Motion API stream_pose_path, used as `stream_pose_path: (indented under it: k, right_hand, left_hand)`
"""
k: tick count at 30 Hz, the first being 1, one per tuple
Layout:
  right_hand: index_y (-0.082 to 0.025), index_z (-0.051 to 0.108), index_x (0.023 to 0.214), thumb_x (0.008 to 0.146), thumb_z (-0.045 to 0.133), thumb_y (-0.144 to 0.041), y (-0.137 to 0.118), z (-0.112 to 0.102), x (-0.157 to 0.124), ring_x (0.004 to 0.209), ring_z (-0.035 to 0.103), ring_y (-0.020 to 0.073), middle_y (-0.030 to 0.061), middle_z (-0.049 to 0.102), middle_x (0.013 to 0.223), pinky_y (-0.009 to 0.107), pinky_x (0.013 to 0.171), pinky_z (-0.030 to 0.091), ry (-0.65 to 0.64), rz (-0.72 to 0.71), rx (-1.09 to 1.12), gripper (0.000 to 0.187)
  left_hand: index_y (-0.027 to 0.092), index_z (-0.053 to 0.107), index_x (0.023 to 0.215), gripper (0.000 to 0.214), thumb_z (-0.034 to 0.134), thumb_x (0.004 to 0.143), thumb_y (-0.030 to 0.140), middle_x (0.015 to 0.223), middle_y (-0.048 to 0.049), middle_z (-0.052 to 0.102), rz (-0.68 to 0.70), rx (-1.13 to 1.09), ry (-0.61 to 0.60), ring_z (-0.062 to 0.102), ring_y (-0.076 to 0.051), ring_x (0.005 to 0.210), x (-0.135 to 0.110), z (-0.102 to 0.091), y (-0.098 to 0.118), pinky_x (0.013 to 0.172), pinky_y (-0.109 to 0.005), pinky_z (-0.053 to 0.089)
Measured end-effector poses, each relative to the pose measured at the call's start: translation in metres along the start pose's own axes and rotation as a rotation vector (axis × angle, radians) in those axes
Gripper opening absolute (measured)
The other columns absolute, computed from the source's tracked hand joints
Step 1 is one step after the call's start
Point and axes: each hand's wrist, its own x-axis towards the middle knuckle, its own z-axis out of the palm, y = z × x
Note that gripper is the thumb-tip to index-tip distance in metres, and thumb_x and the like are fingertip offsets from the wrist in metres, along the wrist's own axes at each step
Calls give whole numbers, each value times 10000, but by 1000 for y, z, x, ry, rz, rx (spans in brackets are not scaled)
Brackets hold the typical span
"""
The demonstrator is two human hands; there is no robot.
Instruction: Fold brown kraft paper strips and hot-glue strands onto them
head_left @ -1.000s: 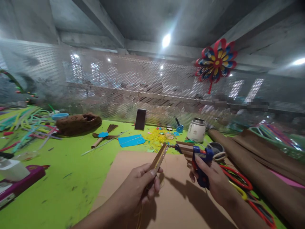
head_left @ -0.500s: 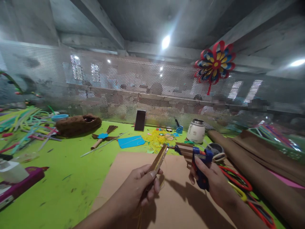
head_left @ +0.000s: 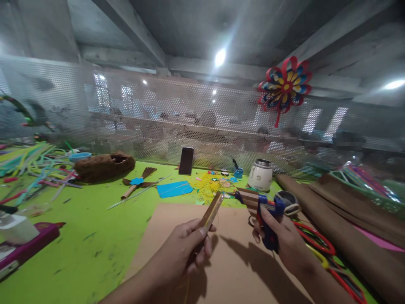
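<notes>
My left hand (head_left: pixel 193 245) is closed around a narrow brown strip (head_left: pixel 211 213) with a shiny gold edge, tilted up and away from me. Its lower end is hidden in my palm. A blue glue gun (head_left: pixel 268 215) with a striped front part is gripped in my right hand (head_left: pixel 284 236). The gun's nozzle points left, close to the upper end of the strip; I cannot tell whether they touch. Below both hands lies a tan cardboard sheet (head_left: pixel 164 228) on the green table (head_left: pixel 79 236).
Yellow shreds (head_left: pixel 210 185), a blue card (head_left: pixel 174 189), a phone (head_left: pixel 186 160) and a white jug (head_left: pixel 261 175) stand or lie behind. Red-handled scissors (head_left: pixel 316 238) and brown sheets (head_left: pixel 335 219) are at right. At left are a brown pouch (head_left: pixel 104 167) and a purple power strip (head_left: pixel 31 245).
The glue gun in my right hand has shifted slightly right, its nozzle drawing back a little from the strip's tip. My left hand and the strip are nearly still.
</notes>
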Motion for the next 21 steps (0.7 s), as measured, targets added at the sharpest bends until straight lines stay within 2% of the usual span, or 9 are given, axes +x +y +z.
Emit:
stream_pose_path:
  k: [4,12,21]
  right_hand:
    - [-166,494,695,836,555,-387,0,1,-2,511,402,93,-29,426,588,244,483,406,10,18,36,270]
    - [-165,519,721,834,552,-396,-1,2,-5,530,416,101,-20,445,628,255,514,418,-19,75,37,259]
    - [-152,523,658,794,582,-450,1,9,-9,493,394,95,-23,422,560,237,469,401,-80,152,-41,333]
  left_hand:
    - [130,566,901,325,620,739,406,550,15,509,19,-10,60,316,-21,372,1,1,-1,348,-182,143]
    - [131,550,899,304,615,743,384,534,19,506,-12,-55,8,305,-21,352,-2,3,4,331,-190,106]
    - [132,534,909,300,607,748,374,549,33,508,-17,-28,26,298,-16,363,-8,4,16,349,-187,109]
